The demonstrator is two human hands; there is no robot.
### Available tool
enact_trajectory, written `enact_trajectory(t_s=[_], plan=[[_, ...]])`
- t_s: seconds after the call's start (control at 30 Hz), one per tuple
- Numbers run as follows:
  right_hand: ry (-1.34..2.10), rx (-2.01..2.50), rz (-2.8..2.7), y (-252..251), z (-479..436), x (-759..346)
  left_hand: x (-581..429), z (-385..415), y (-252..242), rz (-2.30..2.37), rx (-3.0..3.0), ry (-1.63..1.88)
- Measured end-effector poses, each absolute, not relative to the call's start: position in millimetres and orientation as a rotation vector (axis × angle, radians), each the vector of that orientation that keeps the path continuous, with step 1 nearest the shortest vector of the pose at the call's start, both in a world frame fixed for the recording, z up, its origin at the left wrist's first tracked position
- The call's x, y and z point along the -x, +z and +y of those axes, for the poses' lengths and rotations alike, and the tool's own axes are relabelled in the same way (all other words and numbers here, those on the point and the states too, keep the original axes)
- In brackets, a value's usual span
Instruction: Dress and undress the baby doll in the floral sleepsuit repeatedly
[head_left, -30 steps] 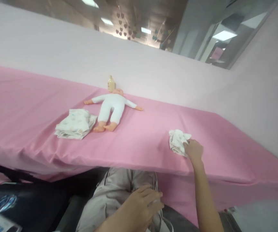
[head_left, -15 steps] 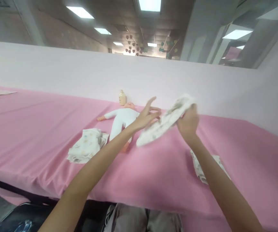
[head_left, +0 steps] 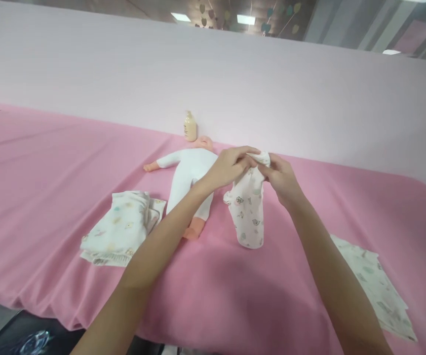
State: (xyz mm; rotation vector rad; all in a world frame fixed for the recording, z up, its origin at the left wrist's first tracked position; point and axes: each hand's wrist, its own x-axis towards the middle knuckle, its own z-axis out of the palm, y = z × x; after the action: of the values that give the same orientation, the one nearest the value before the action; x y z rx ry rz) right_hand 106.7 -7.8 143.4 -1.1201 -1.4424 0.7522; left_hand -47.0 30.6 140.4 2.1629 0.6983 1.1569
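Both hands hold up a small white printed garment (head_left: 249, 212) by its top edge, above the pink tablecloth (head_left: 50, 177). My left hand (head_left: 230, 165) pinches its left corner and my right hand (head_left: 279, 177) pinches its right corner, so the cloth hangs down with its lower end near the table. Just behind and left of it lies a baby doll (head_left: 186, 177) in a white suit, on its back with arms spread. My left forearm crosses over the doll's legs.
A folded stack of printed cloths (head_left: 122, 229) lies left of the doll. More printed cloth (head_left: 373, 283) lies flat at the right under my right arm. A small beige bottle (head_left: 190, 126) stands against the pale partition behind the doll's head.
My right hand picked the printed garment off the table's right side and carried it to the middle. My left hand rose from my lap and took hold of it too.
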Motion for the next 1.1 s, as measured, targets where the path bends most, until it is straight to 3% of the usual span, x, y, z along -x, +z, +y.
enact_trajectory(t_s=[0.13, 0.33, 0.53, 0.77, 1.1], plan=[[0.725, 1.037, -1.551, 141.1, 0.2, -100.5, 64.8, 40.6, 143.7, 0.929, -2.302, 1.292], [0.698, 1.087, -1.441, 131.3, 3.3, -102.7, 66.6, 36.9, 144.3, 0.846, -2.273, 1.039], [0.069, 1.416, -1.432, 123.3, 2.1, -104.3, 57.9, 26.5, 147.0, 0.934, -2.315, 0.953], [0.968, 1.226, -1.433, 135.6, -3.7, -105.3, 47.0, 22.5, 138.5, 1.057, -2.253, 1.186], [0.94, 1.155, -1.385, 134.7, -3.9, -113.3, 47.5, 16.7, 137.8, 1.032, -2.21, 1.31]])
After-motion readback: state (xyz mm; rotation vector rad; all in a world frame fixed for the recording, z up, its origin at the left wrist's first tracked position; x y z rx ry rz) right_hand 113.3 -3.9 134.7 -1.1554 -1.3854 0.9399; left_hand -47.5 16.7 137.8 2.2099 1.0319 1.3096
